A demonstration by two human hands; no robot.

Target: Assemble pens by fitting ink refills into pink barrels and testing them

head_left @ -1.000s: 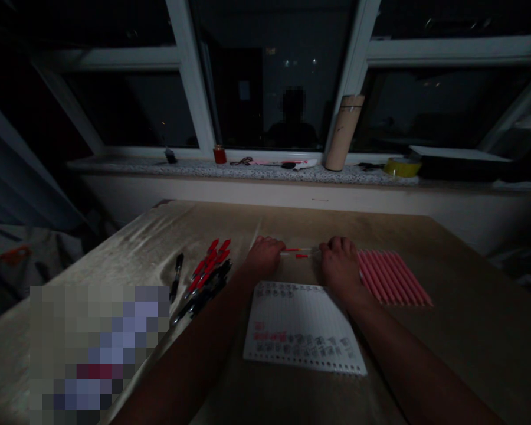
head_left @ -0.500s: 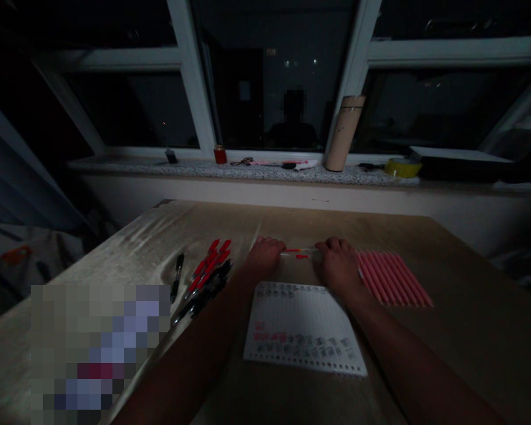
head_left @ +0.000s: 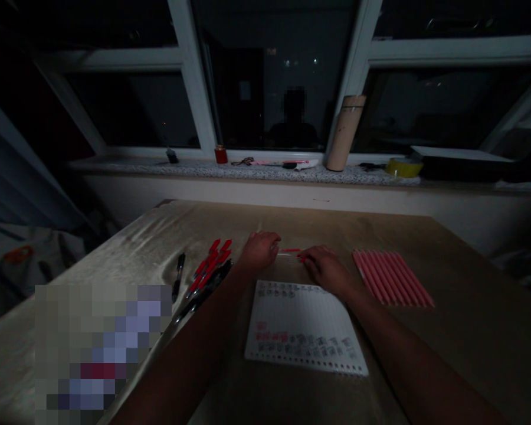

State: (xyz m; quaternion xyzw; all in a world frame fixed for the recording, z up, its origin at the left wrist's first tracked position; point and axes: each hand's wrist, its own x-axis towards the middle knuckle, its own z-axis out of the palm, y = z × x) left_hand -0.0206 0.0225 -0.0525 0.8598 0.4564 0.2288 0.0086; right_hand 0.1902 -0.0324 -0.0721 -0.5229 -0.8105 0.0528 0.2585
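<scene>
My left hand [head_left: 259, 251] is closed at the left end of a thin clear pen [head_left: 289, 250] with a red strip showing in it. The dim light blurs that pen's detail. Just right of it, my right hand [head_left: 326, 269] pinches a small red pen cap [head_left: 301, 258] low over the table. A lined notepad page [head_left: 305, 321] with black and red handwriting lies below both hands. Beside my left forearm are several red-capped pens [head_left: 211, 260] and several black pens [head_left: 207, 292], partly covered by the arm. A row of pink pencil-like sticks [head_left: 393, 277] lies right of my right hand.
One black pen [head_left: 178, 274] lies apart on the left of the table [head_left: 318, 224]. A pixelated patch covers the table's lower left. On the windowsill stand a tan bottle [head_left: 346, 134], a small red jar [head_left: 220, 154] and a yellow tape roll [head_left: 403, 167].
My right hand has moved left, away from the pink sticks, and now pinches the red cap that lay between the hands. My left hand has shifted slightly up and left.
</scene>
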